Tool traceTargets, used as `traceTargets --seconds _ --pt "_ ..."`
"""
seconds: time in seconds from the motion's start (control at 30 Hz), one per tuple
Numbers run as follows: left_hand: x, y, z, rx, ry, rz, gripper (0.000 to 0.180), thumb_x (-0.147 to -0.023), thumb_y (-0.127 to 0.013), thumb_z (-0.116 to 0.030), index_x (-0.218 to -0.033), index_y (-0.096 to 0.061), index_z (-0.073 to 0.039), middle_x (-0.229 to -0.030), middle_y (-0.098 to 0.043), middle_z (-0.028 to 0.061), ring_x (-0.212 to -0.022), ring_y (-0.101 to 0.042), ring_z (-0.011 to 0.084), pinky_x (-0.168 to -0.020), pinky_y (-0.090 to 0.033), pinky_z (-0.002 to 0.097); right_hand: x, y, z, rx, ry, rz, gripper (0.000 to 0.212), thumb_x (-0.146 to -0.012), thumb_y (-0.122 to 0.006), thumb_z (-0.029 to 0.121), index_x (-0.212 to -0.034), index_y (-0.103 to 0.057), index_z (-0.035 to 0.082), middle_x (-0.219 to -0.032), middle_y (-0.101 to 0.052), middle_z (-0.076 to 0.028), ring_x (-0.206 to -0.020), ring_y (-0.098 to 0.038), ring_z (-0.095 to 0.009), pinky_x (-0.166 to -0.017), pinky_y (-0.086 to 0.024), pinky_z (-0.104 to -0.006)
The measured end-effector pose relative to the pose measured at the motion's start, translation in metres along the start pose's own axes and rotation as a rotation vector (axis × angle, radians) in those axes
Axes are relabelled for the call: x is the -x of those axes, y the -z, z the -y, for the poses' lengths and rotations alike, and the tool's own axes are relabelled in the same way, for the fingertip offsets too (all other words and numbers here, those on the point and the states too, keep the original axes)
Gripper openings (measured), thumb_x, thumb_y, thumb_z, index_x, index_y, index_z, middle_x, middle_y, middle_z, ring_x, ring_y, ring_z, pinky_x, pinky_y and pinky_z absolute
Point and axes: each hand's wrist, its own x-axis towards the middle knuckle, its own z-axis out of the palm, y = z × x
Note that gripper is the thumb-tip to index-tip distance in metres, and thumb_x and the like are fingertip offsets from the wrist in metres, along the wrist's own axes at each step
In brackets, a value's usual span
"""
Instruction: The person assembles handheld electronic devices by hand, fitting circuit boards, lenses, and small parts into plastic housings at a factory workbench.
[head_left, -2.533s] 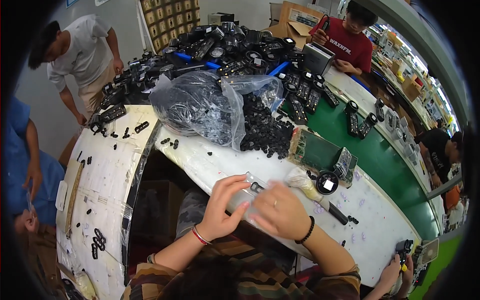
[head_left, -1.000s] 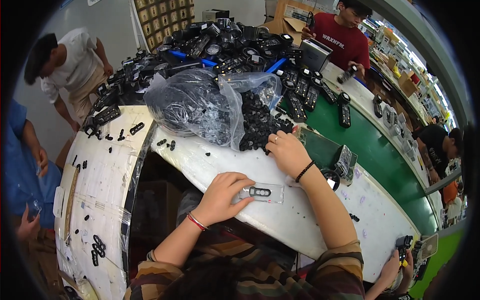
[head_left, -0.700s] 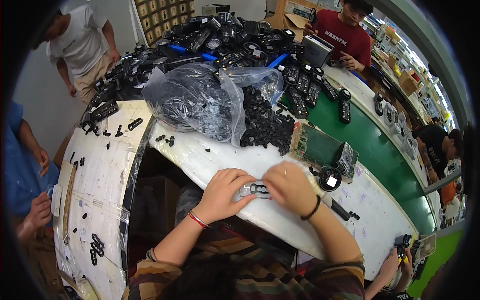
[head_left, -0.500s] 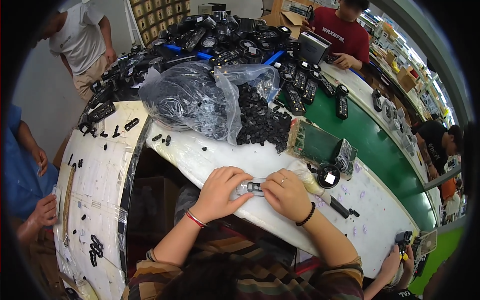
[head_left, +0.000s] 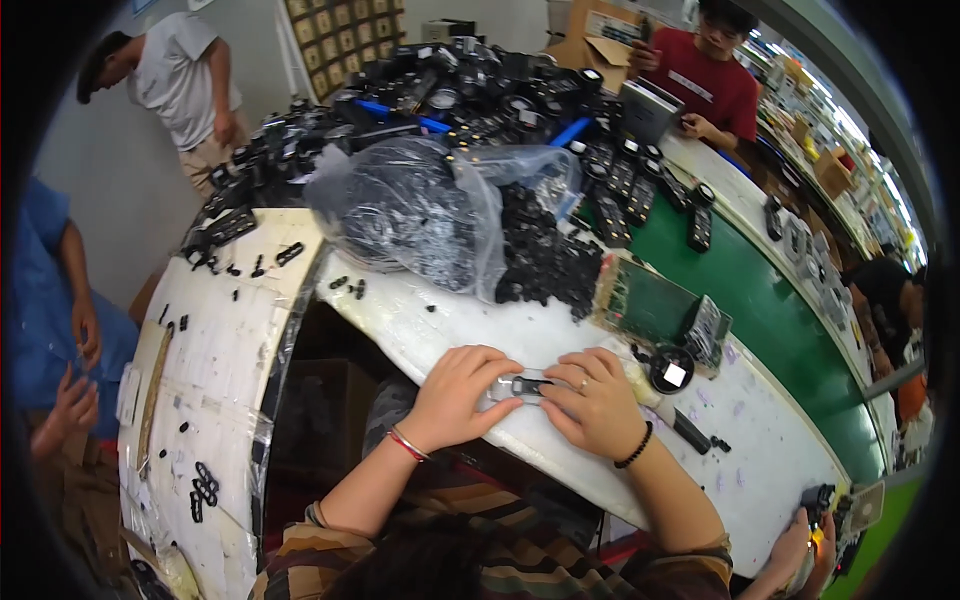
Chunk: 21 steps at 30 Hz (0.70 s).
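At the front edge of the white table, a small clear plastic holder point(head_left: 496, 390) lies between my hands, with a narrow black part point(head_left: 527, 386) in it. My left hand point(head_left: 458, 396) grips the holder's left end, thumb on the near side and fingers on the far side. My right hand point(head_left: 597, 402) is closed over the right end, its fingertips pressing at the black part and hiding some of it. A big clear plastic bag point(head_left: 395, 205) lies beyond, next to a pile of small black caps point(head_left: 545, 255).
A green tray point(head_left: 645, 300), a round black piece point(head_left: 671, 369) and a black-handled tool point(head_left: 690, 430) lie to the right. Black devices point(head_left: 480, 90) are heaped at the back. Co-workers stand around; one's hands point(head_left: 800, 550) hold a device at lower right.
The whole view has shifted, so the scene sits farther right and lower. My right fingers now cover more of the black part. The left co-worker's hand has come off the side table's edge.
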Motion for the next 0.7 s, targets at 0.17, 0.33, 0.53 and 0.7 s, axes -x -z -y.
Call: traceTargets --seconds 0.17,0.33,0.53,0.7 --pt "0.000 0.008 0.000 0.048 0.033 0.012 0.028 -0.079 -0.069 -0.025 -0.101 -0.061 -0.010 -0.101 -0.057 0.0068 -0.097 -0.055 0.0258 -0.087 -0.042 0.0360 0.000 0.000 0.005 -0.016 -0.013 0.013 0.018 -0.071 -0.071 0.016 -0.086 -0.064 0.009 -0.101 -0.061 -0.004 -0.101 -0.055 -0.024 -0.094 -0.037 -0.0445" --pt "-0.057 0.075 0.051 0.153 0.079 -0.569 0.006 -0.084 -0.062 -0.005 -0.090 -0.061 -0.004 -0.093 -0.061 0.0056 -0.087 -0.058 0.0176 -0.081 -0.045 0.0292 0.006 -0.006 0.001 0.019 -0.075 0.015 0.020 -0.072 -0.070 0.018 -0.088 -0.063 0.009 -0.100 -0.059 -0.004 -0.099 -0.055 -0.022 -0.098 -0.035 -0.0460" --pt "-0.071 0.212 0.227 -0.695 0.433 -0.914 0.030 -0.075 -0.058 -0.016 -0.104 -0.061 -0.008 -0.107 -0.059 0.0104 -0.102 -0.055 0.0296 -0.087 -0.045 0.0423 0.000 0.001 0.011 0.005 -0.041 -0.054 0.023 -0.072 -0.071 0.018 -0.091 -0.063 0.008 -0.097 -0.061 -0.004 -0.096 -0.056 -0.022 -0.097 -0.035 -0.0454" --pt "-0.005 0.255 0.315 -1.225 0.669 -0.331 0.053 -0.080 -0.054 -0.013 -0.132 -0.045 -0.008 -0.134 -0.049 0.0105 -0.126 -0.044 0.0257 -0.100 -0.040 0.0427 -0.003 0.003 0.008 -0.055 -0.011 -0.168 0.020 -0.072 -0.072 0.015 -0.088 -0.063 0.007 -0.098 -0.061 -0.007 -0.102 -0.057 -0.026 -0.091 -0.045 -0.0433"
